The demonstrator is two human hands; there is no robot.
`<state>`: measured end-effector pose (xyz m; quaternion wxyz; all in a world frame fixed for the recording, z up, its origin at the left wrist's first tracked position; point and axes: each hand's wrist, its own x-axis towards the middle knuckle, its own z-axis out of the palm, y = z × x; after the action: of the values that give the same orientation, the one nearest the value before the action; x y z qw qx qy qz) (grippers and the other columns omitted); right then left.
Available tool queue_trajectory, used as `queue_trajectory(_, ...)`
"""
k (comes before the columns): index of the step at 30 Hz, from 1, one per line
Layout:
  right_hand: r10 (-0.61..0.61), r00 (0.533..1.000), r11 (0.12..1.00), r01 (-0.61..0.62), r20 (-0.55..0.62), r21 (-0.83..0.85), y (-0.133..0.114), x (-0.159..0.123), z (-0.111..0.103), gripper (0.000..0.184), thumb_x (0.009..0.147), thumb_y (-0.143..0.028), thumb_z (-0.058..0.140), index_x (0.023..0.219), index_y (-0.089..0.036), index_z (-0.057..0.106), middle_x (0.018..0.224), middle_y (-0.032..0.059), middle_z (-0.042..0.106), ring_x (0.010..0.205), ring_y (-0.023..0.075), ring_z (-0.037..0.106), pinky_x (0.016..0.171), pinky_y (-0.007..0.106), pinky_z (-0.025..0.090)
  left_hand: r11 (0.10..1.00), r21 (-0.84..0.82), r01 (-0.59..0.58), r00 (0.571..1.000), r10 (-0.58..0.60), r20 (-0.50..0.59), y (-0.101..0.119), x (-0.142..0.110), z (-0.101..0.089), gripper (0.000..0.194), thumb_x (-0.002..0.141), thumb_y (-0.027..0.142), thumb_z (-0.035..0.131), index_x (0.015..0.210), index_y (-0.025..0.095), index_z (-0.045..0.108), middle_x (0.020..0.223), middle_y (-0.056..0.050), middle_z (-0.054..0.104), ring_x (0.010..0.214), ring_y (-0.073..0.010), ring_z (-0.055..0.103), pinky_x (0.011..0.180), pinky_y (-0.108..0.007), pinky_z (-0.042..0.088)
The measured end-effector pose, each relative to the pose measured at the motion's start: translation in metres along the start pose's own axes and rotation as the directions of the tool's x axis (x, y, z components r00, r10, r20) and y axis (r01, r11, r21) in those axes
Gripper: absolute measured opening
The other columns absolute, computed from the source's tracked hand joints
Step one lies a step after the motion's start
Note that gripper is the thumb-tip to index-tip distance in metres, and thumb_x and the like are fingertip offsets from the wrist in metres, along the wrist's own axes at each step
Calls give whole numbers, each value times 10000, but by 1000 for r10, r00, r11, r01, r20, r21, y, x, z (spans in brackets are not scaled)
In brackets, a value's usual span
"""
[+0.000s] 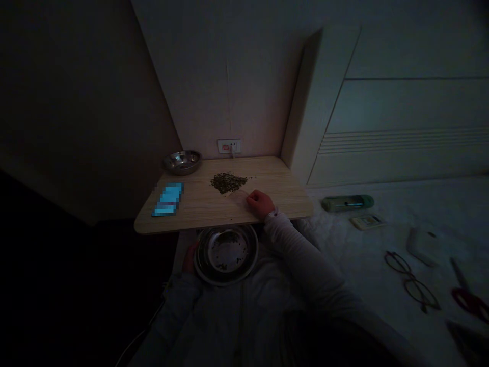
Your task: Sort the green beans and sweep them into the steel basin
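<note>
A small heap of dark green beans or seeds (228, 182) lies on the pale wooden board (198, 216), with a few loose ones to its right. My right hand (261, 204) is closed like a fist over the board, gripping a pale, translucent flat piece (239, 195) whose edge touches or nearly touches the heap. Below the board's front edge, a round stainless steel bowl (226, 278) rests at my lap with some of the same dark bits inside. My left hand (189, 259) grips its left rim, the fingers partly hidden in the dimness.
Another steel bowl (182, 162) stands at the board's back left, near a lit phone (168, 200). A wall socket (229, 146) holds a plug. On the white bed at right lie a green case (347, 203), a small device (367, 221), eyeglasses (412, 279) and red-handled scissors (469, 300).
</note>
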<state>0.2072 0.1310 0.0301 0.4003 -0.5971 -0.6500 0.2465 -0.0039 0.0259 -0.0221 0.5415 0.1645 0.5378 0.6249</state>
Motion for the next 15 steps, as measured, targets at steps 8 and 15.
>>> queue_trajectory(8, -104, 950, 994, 104, 293, 17, -1, -3, -3, 109, 656, -255, 506, 636, -162, 558, 560, -40, 537, 541, 76, 459, 531, 191, 329, 999, 9, 46, 993, -45, -112, 12, -11, 10, 155, 595, 133, 548, 458, 179, 605, 488, 4, 609, 656, -158, 589, 801, -265, 399)
queue_trajectory(15, -127, 921, 990, 143, 369, -16, -4, -4, -4, 122, 645, -258, 530, 641, -155, 596, 552, -43, 531, 550, 76, 463, 551, 191, 332, 970, -96, 223, 975, -224, -3, 23, -29, 26, 267, 690, 218, 473, 471, 170, 618, 526, -35, 647, 613, -179, 607, 692, -285, 465)
